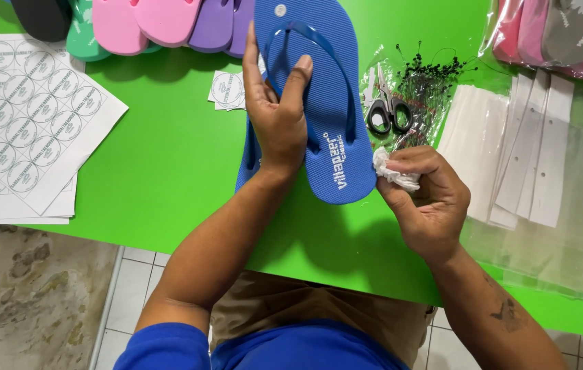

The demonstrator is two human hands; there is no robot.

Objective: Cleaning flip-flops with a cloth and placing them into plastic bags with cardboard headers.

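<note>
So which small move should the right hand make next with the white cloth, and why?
Probably bring the crumpled white cloth onto the heel of the blue flip-flop and wipe. The right hand holds the cloth just beside that heel, while the left hand presses the flip-flop flat on the green table.

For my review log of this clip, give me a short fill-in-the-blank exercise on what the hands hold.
1. The left hand presses on a ____ flip-flop.
2. The right hand grips a crumpled white ____.
3. The scissors lie on a clear ____.
4. The table top is ____.

Missing: blue; cloth; bag; green
</note>
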